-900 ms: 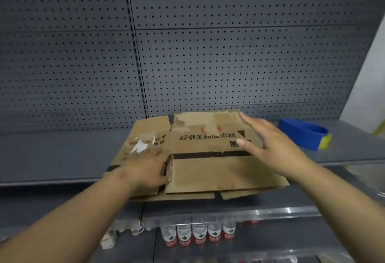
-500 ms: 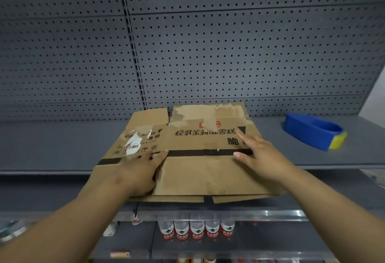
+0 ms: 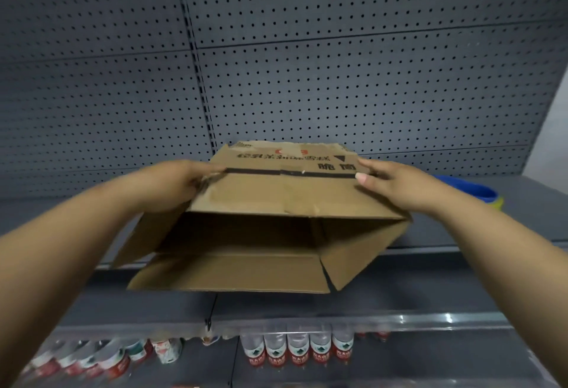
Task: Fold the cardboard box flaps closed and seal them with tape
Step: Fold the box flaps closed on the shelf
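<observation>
Cardboard box (image 3: 276, 203) sits on the grey shelf (image 3: 76, 212), half-erected, open end facing near, flaps splayed and untaped. Left hand (image 3: 172, 185) grips its left top corner, fingers curled; right hand (image 3: 396, 183) lies flat on the right top, fingers straight. Next: square it up, then fold flaps. Blue tape dispenser (image 3: 473, 192) waits far right.

Both hands are on the cardboard box (image 3: 276, 197) at mid-frame, its open end facing the camera, flaps hanging loose. The left hand (image 3: 172, 185) grips the box's left edge; the right hand (image 3: 396, 185) lies on its right side, fingers fairly straight. A blue tape dispenser (image 3: 473, 192) peeks out at right on the grey shelf (image 3: 61, 212). Bottles (image 3: 296, 349) line the lower frame, with pegboard (image 3: 338, 65) above.
</observation>
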